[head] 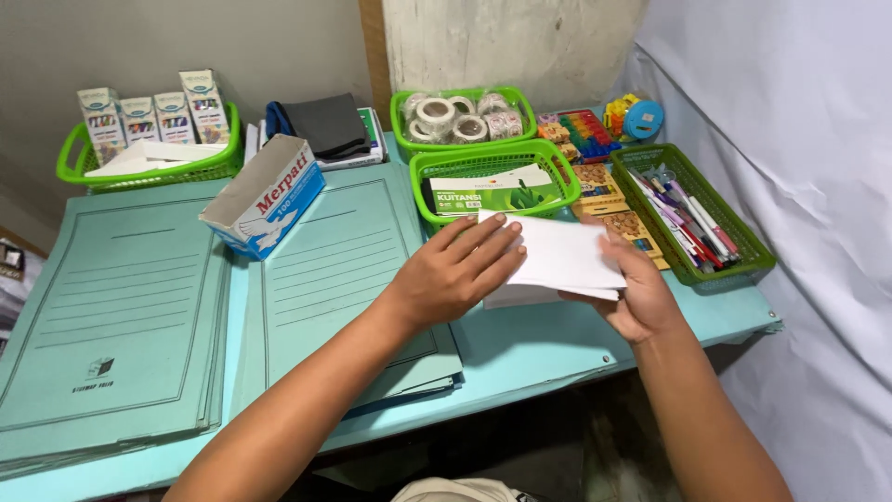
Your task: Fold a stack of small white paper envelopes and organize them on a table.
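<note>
Head view: your left hand lies flat on the thin white paper envelopes, steadying them, while your right hand grips them from beneath.

A light blue table stands against a grey wall; white sheeting hangs on the right.

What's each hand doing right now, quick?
Left hand: open, fingers flat on the white envelopes.
Right hand: closed, holding the white envelopes from beneath.
</note>
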